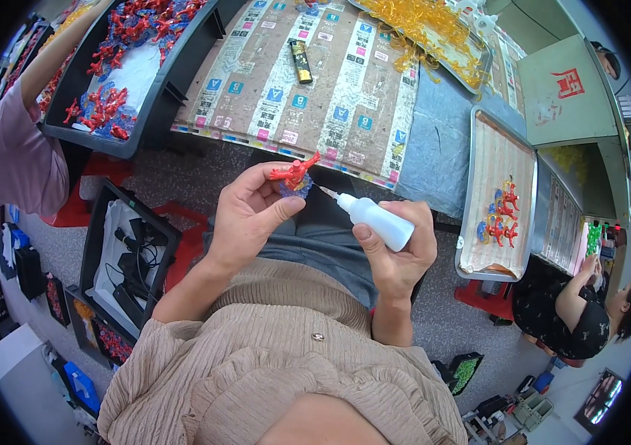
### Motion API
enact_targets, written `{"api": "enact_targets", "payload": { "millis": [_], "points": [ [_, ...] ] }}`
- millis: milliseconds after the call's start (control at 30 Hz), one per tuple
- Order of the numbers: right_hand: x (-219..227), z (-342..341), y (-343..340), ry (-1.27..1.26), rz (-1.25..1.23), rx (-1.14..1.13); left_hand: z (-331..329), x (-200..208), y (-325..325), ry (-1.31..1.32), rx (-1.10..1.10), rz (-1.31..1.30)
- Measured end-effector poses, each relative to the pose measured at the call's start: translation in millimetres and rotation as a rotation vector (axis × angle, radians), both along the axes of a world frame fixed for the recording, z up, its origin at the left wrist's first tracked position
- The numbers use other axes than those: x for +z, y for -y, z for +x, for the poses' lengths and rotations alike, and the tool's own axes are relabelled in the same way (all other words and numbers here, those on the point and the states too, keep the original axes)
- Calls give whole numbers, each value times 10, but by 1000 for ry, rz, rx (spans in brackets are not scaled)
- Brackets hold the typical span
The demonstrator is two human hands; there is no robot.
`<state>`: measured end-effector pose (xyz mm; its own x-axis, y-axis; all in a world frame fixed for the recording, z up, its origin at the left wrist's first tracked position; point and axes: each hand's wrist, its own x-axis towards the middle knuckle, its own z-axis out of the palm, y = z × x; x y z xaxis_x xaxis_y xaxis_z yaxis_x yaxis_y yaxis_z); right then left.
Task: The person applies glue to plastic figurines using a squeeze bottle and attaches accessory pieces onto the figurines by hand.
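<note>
Between the thumb and fingers of my left hand [245,215] is a small red figurine [294,175] with a clear blue base. My right hand [404,248] is closed round a white squeeze bottle [380,222]. The bottle lies tilted, its thin nozzle pointing left at the blue part of the figurine. Whether the tip touches it, I cannot tell. Both hands are over my lap, in front of the table edge. Several similar red and blue figurines [502,215] stand grouped on a paper-lined metal tray [471,248] to the right.
A black bin [153,122] of red and blue pieces stands at the far left, beside a co-worker's arm [48,74]. Yellow pieces [434,37] fill a tray at the back. A black lighter-shaped tube [300,61] lies on the printed table covering [256,96]. Another person [575,304] sits at right.
</note>
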<state>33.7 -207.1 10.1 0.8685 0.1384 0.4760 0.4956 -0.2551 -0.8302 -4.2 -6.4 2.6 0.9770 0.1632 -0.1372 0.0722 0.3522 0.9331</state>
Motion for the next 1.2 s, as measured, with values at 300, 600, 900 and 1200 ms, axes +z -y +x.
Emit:
{"api": "enact_targets", "payload": {
  "millis": [300,600,900,1200],
  "points": [
    [-12,-1,-1,-10,-18,-2,-22,-38,-32,-30,-25,-16],
    [-6,-21,15,4,6,-11,-19,-12,-49,-86,-33,-7],
    [1,-54,15,-16,72,-4,-31,-39,-26,-214,-131,-344],
    [-2,-46,5,9,40,-7,-28,-86,-12,-226,-153,-353]
  ]
}}
